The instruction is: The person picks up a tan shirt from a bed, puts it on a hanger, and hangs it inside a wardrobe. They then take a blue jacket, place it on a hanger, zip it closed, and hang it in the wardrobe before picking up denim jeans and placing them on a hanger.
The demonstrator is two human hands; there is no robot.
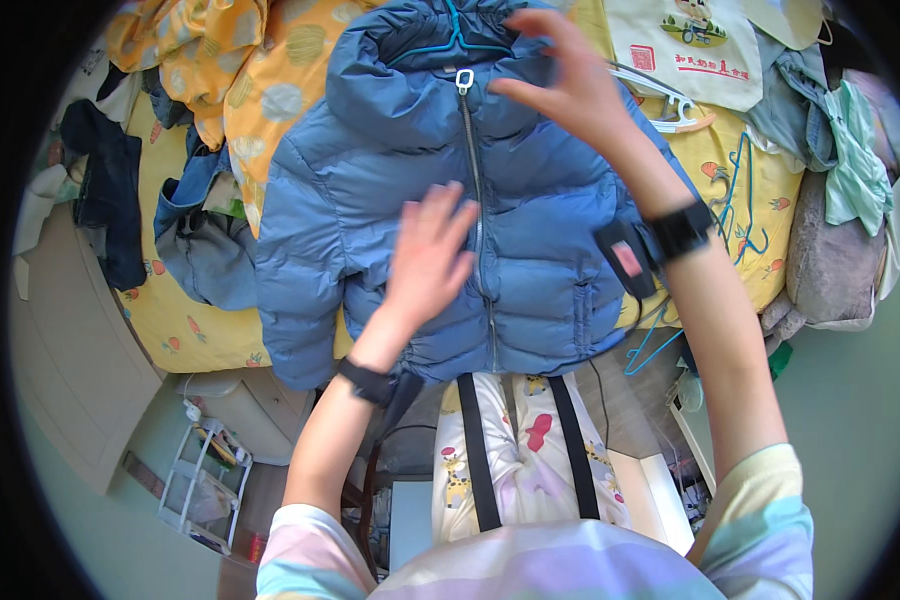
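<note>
A blue puffer jacket (397, 165) lies front up on the bed, its metal zipper (478, 217) closed up to a white pull (464, 79) near the collar. Inside the collar shows a teal hanger (456, 37). My left hand (433, 251), slightly blurred, is over the jacket's front beside the zipper, fingers spread and holding nothing. Above the collar's right side is my right hand (562, 79), thumb and fingers apart with nothing between them; whether it touches the fabric I cannot tell. Both wrists wear black straps with devices.
A yellow carrot-print sheet (195, 330) covers the bed. Orange dotted fabric (277, 97) and jeans (202, 240) lie left. On the right are a white-and-grey hanger (671, 105), blue hangers (736, 187), a printed cloth bag (690, 52) and a grey plush item (832, 247). A white rack (202, 480) stands lower left.
</note>
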